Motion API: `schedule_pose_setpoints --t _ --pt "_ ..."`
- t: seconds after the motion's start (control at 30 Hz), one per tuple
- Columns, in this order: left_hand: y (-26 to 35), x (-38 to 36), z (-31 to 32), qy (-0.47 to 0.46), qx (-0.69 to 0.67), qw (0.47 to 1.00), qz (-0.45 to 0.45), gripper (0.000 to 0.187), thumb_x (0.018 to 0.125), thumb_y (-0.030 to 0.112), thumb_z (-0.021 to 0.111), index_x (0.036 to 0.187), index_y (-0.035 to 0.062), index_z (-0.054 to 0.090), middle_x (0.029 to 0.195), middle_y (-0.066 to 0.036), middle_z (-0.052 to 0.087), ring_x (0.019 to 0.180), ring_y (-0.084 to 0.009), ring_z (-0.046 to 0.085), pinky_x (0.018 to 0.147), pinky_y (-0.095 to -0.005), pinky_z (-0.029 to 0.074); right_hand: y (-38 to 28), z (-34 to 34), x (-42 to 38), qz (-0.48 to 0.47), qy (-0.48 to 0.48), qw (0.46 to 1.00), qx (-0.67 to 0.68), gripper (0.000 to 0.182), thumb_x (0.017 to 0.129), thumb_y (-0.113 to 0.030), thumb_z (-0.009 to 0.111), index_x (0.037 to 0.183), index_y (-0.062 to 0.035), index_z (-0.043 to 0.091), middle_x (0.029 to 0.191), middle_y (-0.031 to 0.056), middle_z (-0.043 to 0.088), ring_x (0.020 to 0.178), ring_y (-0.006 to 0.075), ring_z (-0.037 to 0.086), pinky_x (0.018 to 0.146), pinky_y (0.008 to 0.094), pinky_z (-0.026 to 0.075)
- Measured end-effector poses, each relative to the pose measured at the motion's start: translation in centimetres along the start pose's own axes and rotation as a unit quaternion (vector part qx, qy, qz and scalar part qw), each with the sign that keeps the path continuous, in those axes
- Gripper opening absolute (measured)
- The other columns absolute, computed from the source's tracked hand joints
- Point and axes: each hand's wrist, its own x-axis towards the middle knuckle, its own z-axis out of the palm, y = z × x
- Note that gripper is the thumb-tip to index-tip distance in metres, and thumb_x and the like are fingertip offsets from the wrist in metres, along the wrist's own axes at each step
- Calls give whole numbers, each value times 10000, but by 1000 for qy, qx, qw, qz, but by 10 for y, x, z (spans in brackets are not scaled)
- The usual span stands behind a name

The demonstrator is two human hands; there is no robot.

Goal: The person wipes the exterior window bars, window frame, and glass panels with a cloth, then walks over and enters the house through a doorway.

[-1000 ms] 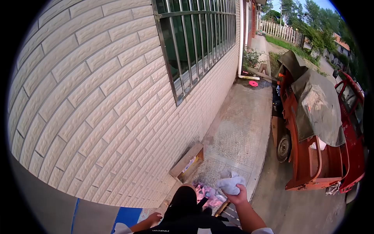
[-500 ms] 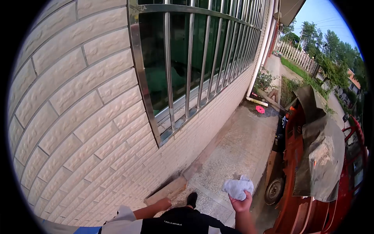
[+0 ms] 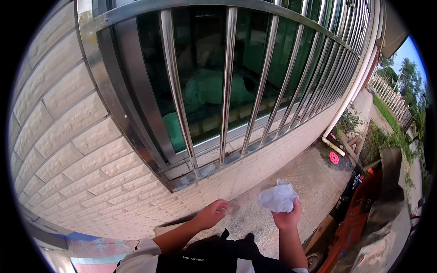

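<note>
A crumpled white-grey cloth [image 3: 277, 196] is held up in my right hand [image 3: 288, 215], above the concrete walkway. My left hand [image 3: 213, 214] is raised to the left of the cloth, apart from it, with its fingers loosely bent and nothing visible in them. Beyond both hands is a window with metal bars [image 3: 227, 91] in a steel frame, set in the brick-patterned wall. Neither hand touches the bars. Behind the glass, pale green shapes show dimly.
A white drainpipe [image 3: 348, 107] runs down the wall, near a pink ring-shaped object [image 3: 334, 158] on the ground. On the right stands a red vehicle [image 3: 353, 223] with a grey sheet [image 3: 387, 204] over it. The tiled wall [image 3: 73, 150] fills the left.
The view has come closer to the barred window. My left hand has risen and moved right, its fingers now looser. My right hand still holds the cloth, now higher in view.
</note>
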Motion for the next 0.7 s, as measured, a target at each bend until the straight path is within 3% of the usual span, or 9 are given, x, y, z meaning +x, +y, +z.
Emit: schedule_pose_setpoints --t 0.2,0.3,0.37,0.43,0.47,0.5,0.57,0.63,0.7 --pt "-37 12 55 228 -120 965 -51 394 919 60 572 1297 38 463 1105 -78 608 994 -144 576 866 -288 476 -58 -19 135 -15 -80 994 -66 566 938 -387 427 1424 -101 387 1398 94 494 1301 307 465 1073 480 380" --pt "-1 9 83 253 -178 948 -67 385 924 47 567 1294 31 465 1099 -88 613 993 -150 580 870 -291 475 -62 -6 171 5 -115 992 -53 584 938 -368 442 1436 -74 358 1420 97 471 1324 298 439 1095 479 351" --pt "4 0 100 275 -84 955 -68 386 923 51 575 1292 17 463 1107 -115 613 993 -161 586 870 -295 481 -55 19 188 33 -130 991 -20 602 936 -358 454 1446 -62 335 1437 100 451 1341 294 418 1114 481 325" --pt "6 -13 118 306 -95 946 -49 390 926 61 573 1298 16 466 1113 -110 613 988 -157 587 867 -292 481 -45 55 200 -44 -208 977 -8 624 933 -338 468 1468 -70 291 1468 101 406 1370 291 371 1148 473 260" --pt "11 -23 123 305 -117 942 -79 387 933 44 551 1305 8 451 1144 -111 602 1031 -164 582 904 -296 470 -44 79 205 -81 -300 951 -2 648 924 -327 485 1476 -68 266 1478 104 379 1390 291 333 1173 469 196" --pt "17 -34 129 301 -141 937 -108 384 941 27 530 1312 0 436 1175 -112 592 1074 -171 576 941 -301 460 -45 105 209 -79 -311 947 4 648 924 -327 485 1476 -68 266 1478 104 379 1390 291 333 1173 469 196" --pt "11 -52 138 317 -133 930 -128 390 938 30 534 1313 -1 434 1173 -112 591 1057 -162 575 925 -295 463 -49 151 217 -200 -429 880 -40 626 901 -179 542 1459 -51 288 1460 106 398 1357 255 380 1127 418 289" --pt "-7 -67 145 360 -121 914 -143 406 925 39 559 1310 10 435 1174 -114 594 1032 -166 590 893 -297 473 -47 177 232 -215 -392 884 -137 577 876 -93 568 1412 -39 362 1438 103 421 1310 234 428 1072 382 344" --pt "0 -75 147 419 -283 834 -221 426 895 69 599 1291 30 448 1161 -120 612 1011 -188 605 846 -325 491 -50 203 246 -232 -343 879 -236 538 850 -7 593 1365 -27 436 1416 100 444 1263 212 477 1018 346 400"
